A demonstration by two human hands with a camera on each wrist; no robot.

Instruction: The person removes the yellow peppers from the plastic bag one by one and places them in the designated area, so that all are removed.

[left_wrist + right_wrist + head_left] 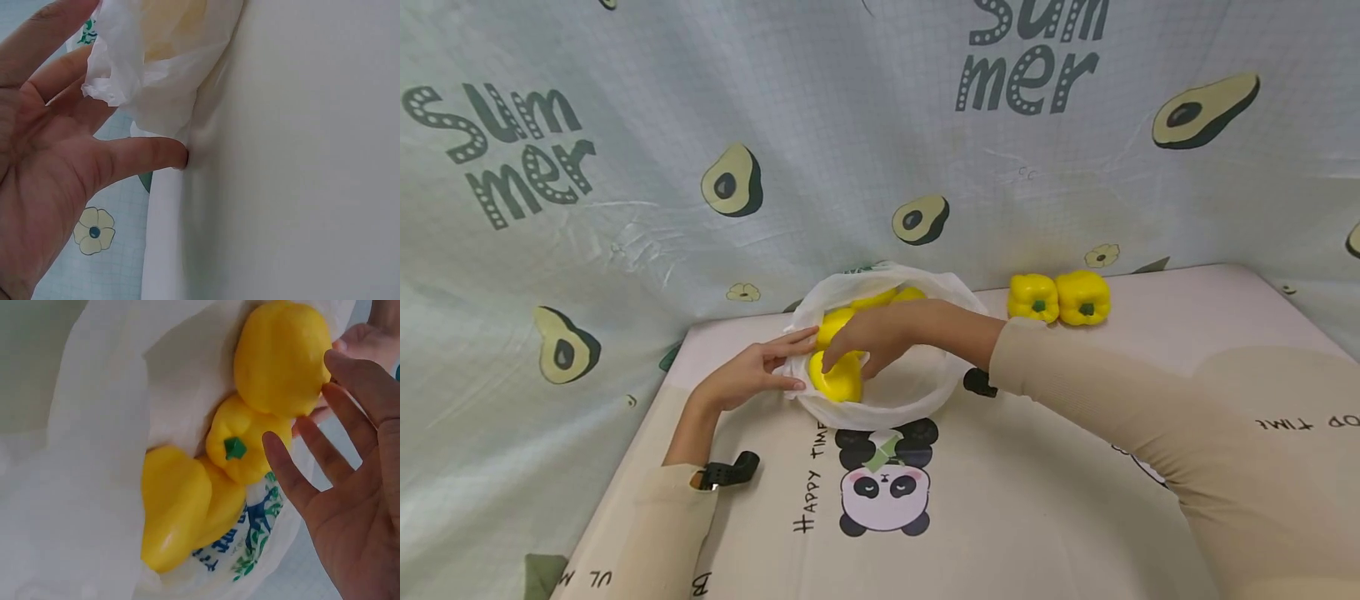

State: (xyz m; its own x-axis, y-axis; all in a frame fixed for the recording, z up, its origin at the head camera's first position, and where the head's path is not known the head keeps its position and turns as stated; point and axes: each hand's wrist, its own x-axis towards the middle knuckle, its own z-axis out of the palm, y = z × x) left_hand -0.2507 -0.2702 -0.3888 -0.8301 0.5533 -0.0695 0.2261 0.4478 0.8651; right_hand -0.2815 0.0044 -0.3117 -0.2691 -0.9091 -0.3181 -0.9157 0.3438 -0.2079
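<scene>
A white plastic bag (917,410) stands with its mouth spread wide, and several yellow bell peppers lie inside. One yellow bell pepper (282,359) is at the bag's left side, stem not visible. At that pepper is my right hand (880,333), reaching over the rim; its thumb and fingertips are at the pepper's surface, fingers mostly extended. Beside it lies a second pepper (240,437) with a green stem. Against the bag's left outer side rests my left hand (745,377), its thumb and fingers extended and spread apart, as the left wrist view also shows.
Two more yellow bell peppers (1058,298) sit side by side at the table's back edge, right of the bag. A hanging avocado-print cloth (835,167) rises behind the table (1015,500). Black straps with small camera mounts (730,471) are on both wrists.
</scene>
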